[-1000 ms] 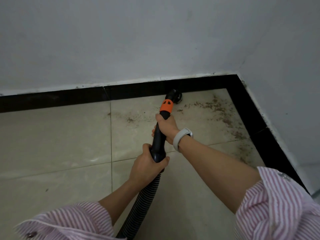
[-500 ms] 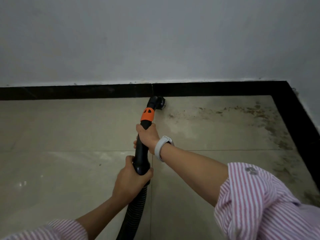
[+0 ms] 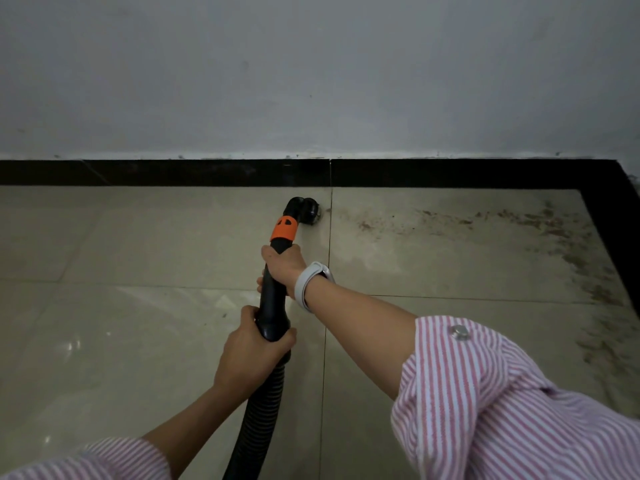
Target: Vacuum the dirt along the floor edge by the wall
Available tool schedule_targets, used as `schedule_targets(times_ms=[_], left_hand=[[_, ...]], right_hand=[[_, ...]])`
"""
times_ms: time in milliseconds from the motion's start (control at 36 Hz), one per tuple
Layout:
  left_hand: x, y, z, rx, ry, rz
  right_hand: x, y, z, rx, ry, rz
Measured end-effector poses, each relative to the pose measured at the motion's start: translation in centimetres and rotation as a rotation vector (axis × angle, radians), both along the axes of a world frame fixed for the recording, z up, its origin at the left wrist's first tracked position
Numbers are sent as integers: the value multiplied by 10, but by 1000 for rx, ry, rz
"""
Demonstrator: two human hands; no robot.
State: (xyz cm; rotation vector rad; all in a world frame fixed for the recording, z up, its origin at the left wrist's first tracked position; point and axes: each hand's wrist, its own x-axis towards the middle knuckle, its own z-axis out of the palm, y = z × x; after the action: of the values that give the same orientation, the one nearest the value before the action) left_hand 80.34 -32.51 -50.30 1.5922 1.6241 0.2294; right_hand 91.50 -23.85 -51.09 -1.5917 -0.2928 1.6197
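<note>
Gripping vacuum wand [image 3: 274, 299] with both hands, right hand [image 3: 285, 266] far, left hand [image 3: 254, 351] near; nozzle [image 3: 308, 211] down by baseboard [image 3: 173, 173]; best swept slowly right through dirt [image 3: 512, 220]

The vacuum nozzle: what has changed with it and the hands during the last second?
The nozzle slid left along the baseboard, away from the corner, leaving the dirt to its right. No grip changed: the right hand holds the tube below the orange collar, and the left hand holds the hose end.
</note>
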Motion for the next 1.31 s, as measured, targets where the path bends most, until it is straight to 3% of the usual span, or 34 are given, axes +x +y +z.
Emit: schedule_targets(times_ms=[1306], left_hand=[[32, 54, -15, -90, -160, -4]], right_hand=[[34, 52, -4, -51, -87, -25]])
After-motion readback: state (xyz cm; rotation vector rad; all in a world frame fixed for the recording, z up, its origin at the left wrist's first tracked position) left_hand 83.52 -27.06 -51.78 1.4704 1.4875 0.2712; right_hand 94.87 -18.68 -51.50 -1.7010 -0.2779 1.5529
